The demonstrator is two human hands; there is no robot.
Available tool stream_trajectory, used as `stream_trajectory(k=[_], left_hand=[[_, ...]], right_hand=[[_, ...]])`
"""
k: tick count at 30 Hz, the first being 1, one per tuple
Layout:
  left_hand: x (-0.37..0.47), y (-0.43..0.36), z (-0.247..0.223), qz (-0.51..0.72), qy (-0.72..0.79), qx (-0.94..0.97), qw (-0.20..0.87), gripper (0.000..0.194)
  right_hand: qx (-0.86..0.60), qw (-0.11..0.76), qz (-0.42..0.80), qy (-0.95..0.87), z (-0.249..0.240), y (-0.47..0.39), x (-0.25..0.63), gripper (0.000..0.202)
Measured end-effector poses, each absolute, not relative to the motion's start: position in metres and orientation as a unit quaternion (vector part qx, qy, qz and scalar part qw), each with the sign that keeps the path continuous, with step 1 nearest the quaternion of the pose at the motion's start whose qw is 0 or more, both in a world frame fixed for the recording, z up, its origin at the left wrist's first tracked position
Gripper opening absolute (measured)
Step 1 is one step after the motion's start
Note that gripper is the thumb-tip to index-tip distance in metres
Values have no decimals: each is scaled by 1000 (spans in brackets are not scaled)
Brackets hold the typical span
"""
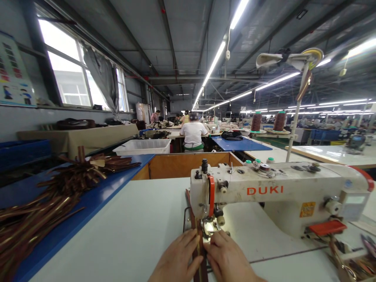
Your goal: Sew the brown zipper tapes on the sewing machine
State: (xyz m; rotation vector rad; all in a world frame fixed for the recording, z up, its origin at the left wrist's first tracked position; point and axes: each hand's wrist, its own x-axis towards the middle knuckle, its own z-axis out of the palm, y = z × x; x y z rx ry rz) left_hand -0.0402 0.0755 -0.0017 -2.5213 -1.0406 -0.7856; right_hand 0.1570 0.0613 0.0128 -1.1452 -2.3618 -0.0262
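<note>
A long brown leather-like strip (200, 270) runs lengthwise under the head of the white sewing machine (235, 192) marked DUKI. My left hand (179, 256) is at the strip's left side, its fingertips and thumb pressing on it. On the other side, my right hand (226, 256) has its fingers curled together and bears on the strip's right edge, close in front of the lit presser foot (209, 229). The strip's far end shows behind the machine head. My fingertips partly hide the strip near the needle.
A heap of brown strips (67, 184) lies on a blue board (96, 196) at left. Thread cones (256, 122) and a thread stand (296, 113) are at right. Scissors and scraps (352, 262) sit at lower right. A person in white (193, 133) sits ahead.
</note>
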Motion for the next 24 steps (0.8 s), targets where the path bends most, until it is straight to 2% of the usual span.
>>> stream_trajectory(k=[8, 14, 24], left_hand=[[-33, 65, 11, -253, -393, -881, 69, 45], [-31, 64, 17, -233, -382, -890, 89, 33], [-30, 64, 18, -211, -388, -891, 102, 30]], right_hand=[[-448, 247, 44, -858, 27, 51, 156, 19], [-435, 238, 28, -868, 28, 51, 156, 18], [-423, 203, 0, -883, 32, 52, 157, 5]])
